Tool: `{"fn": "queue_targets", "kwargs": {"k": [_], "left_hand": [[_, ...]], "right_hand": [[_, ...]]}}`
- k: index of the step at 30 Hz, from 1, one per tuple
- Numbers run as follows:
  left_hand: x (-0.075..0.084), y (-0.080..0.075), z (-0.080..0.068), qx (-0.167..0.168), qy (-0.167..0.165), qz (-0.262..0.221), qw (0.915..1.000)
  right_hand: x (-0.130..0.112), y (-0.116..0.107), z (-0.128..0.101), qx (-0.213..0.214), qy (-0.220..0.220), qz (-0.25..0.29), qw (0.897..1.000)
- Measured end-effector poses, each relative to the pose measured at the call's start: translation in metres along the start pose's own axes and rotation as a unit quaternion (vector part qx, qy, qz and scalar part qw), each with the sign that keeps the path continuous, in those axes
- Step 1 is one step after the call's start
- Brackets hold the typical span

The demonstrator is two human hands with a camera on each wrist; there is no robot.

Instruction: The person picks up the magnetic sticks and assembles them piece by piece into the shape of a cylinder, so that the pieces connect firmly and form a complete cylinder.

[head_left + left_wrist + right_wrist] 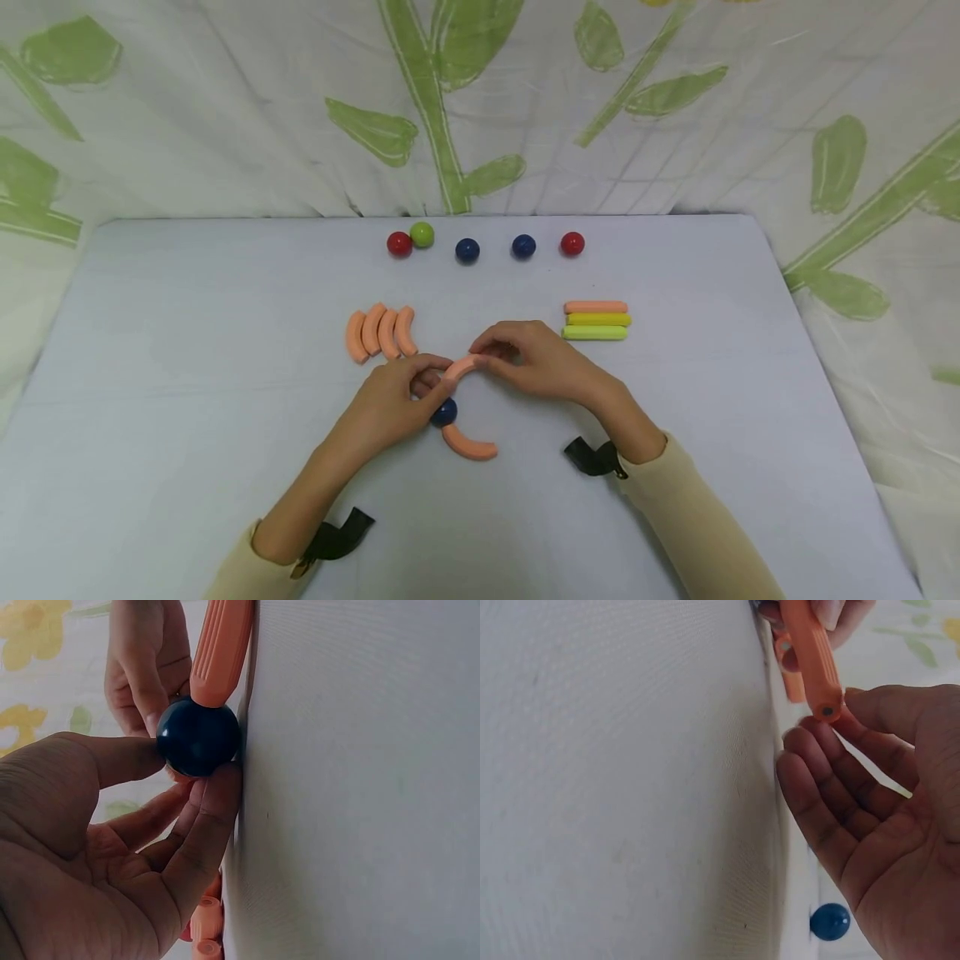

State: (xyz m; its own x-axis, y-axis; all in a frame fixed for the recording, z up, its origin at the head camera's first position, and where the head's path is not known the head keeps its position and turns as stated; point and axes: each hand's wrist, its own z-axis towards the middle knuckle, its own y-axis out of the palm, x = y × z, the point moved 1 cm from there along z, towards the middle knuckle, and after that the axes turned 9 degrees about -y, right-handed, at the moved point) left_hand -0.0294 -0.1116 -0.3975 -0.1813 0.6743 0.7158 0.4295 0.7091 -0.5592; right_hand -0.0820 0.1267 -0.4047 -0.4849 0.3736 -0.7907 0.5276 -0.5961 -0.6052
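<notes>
Left grip (pixel 393 402) is pinching a blue ball (pixel 446 413), right grip (pixel 545 360) a curve (pixel 462 365); a nearer curve (pixel 468 447) is already touching the ball, four spare curves (pixel 386 333) are lying left.

My right hand (pixel 536 362) could slide toward me over the white table (pixel 750 400), past the lower curved stick (pixel 468 446); three straight sticks (pixel 596 320) obstruct its far side. Four curved sticks (pixel 387 333) crowd my left hand (pixel 393 404), perhaps touching.
</notes>
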Motion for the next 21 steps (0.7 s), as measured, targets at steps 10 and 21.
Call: {"fn": "queue_targets", "kwargs": {"k": [10,21], "left_hand": [[-0.002,0.002,0.002,-0.011,-0.017,-0.01,0.9997],[-0.003,-0.002,0.0,-0.009,-0.015,-0.008,0.9998]], "right_hand": [[0.008,-0.018,0.021,0.077,0.0,-0.044,0.996],[0.018,-0.031,0.071,0.142,0.033,-0.097,0.985]]}}
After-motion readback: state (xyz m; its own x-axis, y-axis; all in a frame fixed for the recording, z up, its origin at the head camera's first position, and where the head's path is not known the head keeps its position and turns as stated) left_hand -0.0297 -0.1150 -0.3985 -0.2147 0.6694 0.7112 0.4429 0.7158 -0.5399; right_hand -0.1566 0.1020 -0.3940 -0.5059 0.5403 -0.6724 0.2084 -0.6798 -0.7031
